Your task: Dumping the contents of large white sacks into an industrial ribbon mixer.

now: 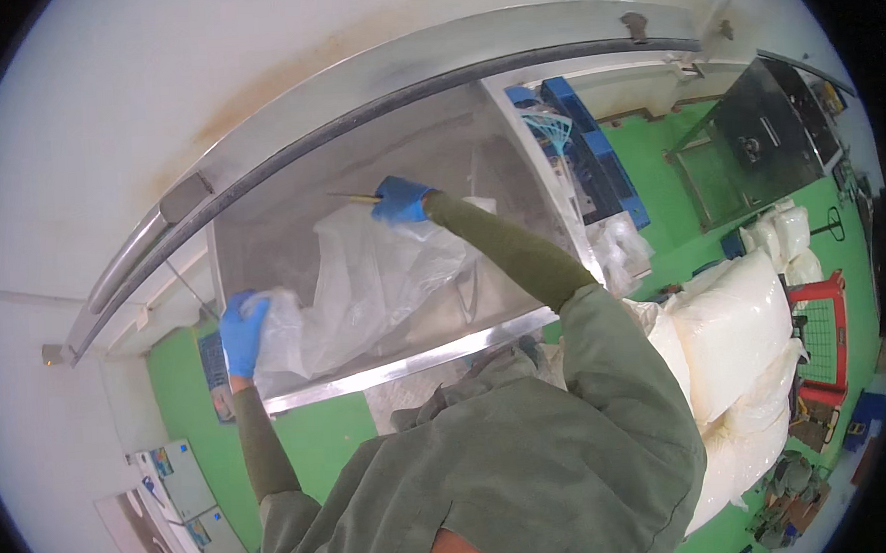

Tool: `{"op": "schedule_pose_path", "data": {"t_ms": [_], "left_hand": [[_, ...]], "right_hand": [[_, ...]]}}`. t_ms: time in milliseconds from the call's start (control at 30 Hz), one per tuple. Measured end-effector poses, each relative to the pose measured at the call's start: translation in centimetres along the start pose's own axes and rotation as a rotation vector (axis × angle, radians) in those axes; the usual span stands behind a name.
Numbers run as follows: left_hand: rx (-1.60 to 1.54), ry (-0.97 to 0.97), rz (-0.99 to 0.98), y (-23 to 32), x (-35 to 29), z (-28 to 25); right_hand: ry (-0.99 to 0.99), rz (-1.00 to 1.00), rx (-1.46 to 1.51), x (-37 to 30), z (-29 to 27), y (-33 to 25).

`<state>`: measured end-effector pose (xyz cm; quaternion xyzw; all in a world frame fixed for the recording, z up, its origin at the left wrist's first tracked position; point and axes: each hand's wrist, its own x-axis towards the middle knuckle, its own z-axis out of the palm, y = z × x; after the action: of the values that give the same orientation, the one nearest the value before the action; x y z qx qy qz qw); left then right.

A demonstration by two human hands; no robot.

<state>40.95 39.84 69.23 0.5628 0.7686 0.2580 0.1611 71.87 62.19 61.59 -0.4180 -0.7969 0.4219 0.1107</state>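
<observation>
A translucent white plastic bag (368,285) hangs slack and wrinkled inside a large stainless-steel tub (269,215). At the tub's near left corner my left hand (244,335), in a blue glove, is closed on one gathered end of the bag. My right hand (400,200), also gloved in blue, is over the middle of the tub by the bag's upper end. Its fingers are wrapped round a slim knife-like tool (359,197) with a yellowish handle and a thin dark tip pointing left. Whether the right fingers also pinch the bag, I cannot tell.
A curved metal lid (432,62) stands raised along the tub's far side. Stacked full white sacks (737,341) stand to my right, with a red frame (827,341) beyond. Blue pallets (592,149) and a dark steel cabinet (756,140) are at the far right.
</observation>
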Motion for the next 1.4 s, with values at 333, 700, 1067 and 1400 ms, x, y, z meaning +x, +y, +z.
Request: {"op": "schedule_pose_path", "data": {"t_ms": [333, 700, 1067, 1400], "left_hand": [[-0.193, -0.05, -0.265, -27.7, -15.0, 2.6], [-1.06, -1.088, -0.865, -30.4, -26.4, 3.3], [-0.26, 0.019, -0.727, -26.2, -22.4, 5.0], [-0.247, -0.352, -0.998, -29.5, -27.2, 19.8]], "right_hand": [[-0.154, 0.136, -0.404, -25.1, -2.6, 15.1], [0.383, 0.767, -0.286, -29.5, -0.5, 22.1], [0.426, 0.628, 0.314, -31.5, -1.4, 32.3], [0.182, 0.806, -0.279, -33.9, 3.0, 35.1]]}}
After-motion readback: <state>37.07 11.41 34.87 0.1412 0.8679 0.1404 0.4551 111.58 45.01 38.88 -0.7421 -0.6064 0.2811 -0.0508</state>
